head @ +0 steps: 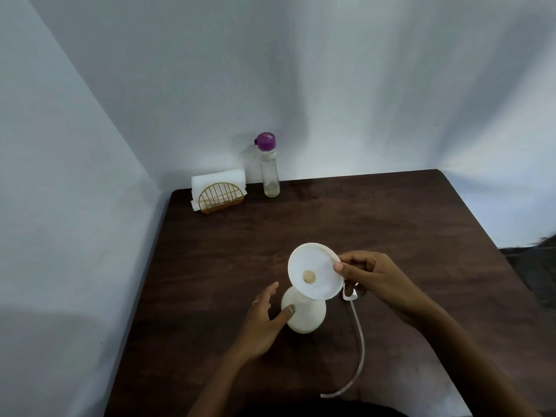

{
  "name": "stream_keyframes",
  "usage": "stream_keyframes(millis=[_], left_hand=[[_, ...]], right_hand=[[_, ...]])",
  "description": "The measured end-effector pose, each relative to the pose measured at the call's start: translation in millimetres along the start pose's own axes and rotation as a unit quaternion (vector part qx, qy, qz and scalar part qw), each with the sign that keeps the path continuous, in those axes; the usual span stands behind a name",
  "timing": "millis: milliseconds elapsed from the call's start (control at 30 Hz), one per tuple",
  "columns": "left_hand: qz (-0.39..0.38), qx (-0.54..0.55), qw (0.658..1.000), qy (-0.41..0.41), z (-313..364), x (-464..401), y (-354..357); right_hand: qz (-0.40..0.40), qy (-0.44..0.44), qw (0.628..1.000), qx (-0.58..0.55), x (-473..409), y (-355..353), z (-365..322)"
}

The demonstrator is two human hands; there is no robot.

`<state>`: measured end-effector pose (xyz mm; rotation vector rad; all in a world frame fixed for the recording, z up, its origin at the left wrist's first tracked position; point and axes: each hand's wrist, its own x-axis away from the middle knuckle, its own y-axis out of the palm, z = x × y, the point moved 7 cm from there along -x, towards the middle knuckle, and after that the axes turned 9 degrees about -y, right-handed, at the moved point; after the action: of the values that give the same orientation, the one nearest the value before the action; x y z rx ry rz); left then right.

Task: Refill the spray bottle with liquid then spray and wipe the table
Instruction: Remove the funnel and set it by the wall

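Note:
A white spray bottle (pixel 305 316) stands open near the middle of the dark wooden table (pixel 391 224). A white funnel (pixel 313 270) is tilted over its neck. My right hand (pixel 370 275) pinches the funnel's right rim between thumb and fingers. My left hand (pixel 264 317) steadies the bottle, thumb pressed on its left side and fingers spread behind it. The spray head (pixel 350 293) lies mostly hidden under my right hand, and its clear dip tube (pixel 359 341) curves along the table toward me. A clear bottle with a purple cap (pixel 268 165) stands at the back by the wall.
A gold wire holder with white napkins (pixel 219 190) sits at the table's back left corner, next to the purple-capped bottle. White walls close in the left and back sides. The table's right edge drops to a dark floor (pixel 535 266).

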<state>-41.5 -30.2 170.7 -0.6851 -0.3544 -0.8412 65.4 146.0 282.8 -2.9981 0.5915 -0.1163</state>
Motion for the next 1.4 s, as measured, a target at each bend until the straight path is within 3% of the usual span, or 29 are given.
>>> stream_keyframes(millis=[367,667,833,1033,1233,1400], left_hand=[[0.085,0.201,0.974,0.058,99,3,-32],[0.043,0.133,0.990,0.027,128,-63,-7],[0.036,0.111,0.993,-0.025,126,-123,0],[0.003,0.077,0.995,-0.061,122,-199,10],[0.031,-0.037,0.998,-0.039,125,-253,10],[0.056,-0.048,0.997,-0.035,130,-280,7]], right_hand=[[0.089,-0.036,0.992,0.087,-50,-20,4],[0.167,-0.035,0.970,0.172,-117,-33,54],[0.109,-0.001,0.967,0.233,-162,-33,87],[0.032,0.035,0.975,0.217,-222,-45,142],[0.072,0.053,0.970,0.228,-261,-58,150],[0.077,0.048,0.967,0.236,-289,-62,157]])
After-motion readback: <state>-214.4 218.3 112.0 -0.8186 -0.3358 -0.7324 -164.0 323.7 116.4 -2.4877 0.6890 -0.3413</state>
